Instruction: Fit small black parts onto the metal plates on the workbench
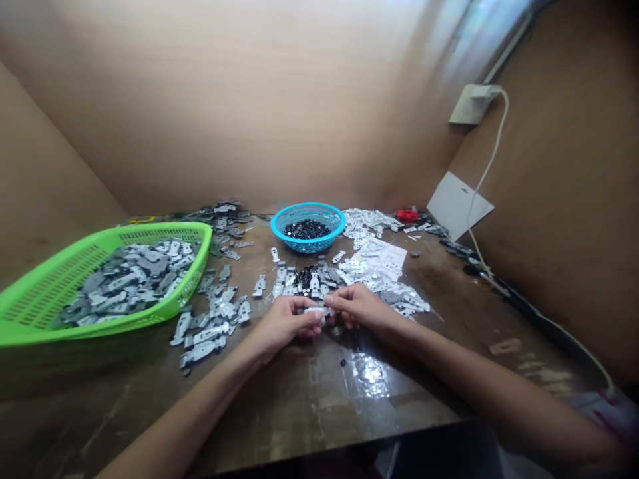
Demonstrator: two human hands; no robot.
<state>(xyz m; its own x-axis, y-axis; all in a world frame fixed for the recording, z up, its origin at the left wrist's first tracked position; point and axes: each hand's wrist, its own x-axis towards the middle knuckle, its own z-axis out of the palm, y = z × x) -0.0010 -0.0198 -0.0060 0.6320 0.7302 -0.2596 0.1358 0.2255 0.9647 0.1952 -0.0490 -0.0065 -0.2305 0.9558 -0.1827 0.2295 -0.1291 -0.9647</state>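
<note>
Between my two hands, low over the middle of the table, is a small grey-white flat part (315,310). My left hand (289,319) pinches its left end between thumb and fingers. On the right end, the thumb and fingertips of my right hand (357,305) close on the same part. Just beyond my hands lie loose flat grey parts (282,279) and a little heap of small black round pieces (305,276). One black round piece (343,362) lies alone on the table nearer to me.
A green basket (200,266) full of grey parts stands on the left. Behind my hands, a blue basket (308,245) holds black pieces. White parts (367,223), a red object (407,215) and a white card (456,203) are on the right. A white cable (492,159) hangs from a socket.
</note>
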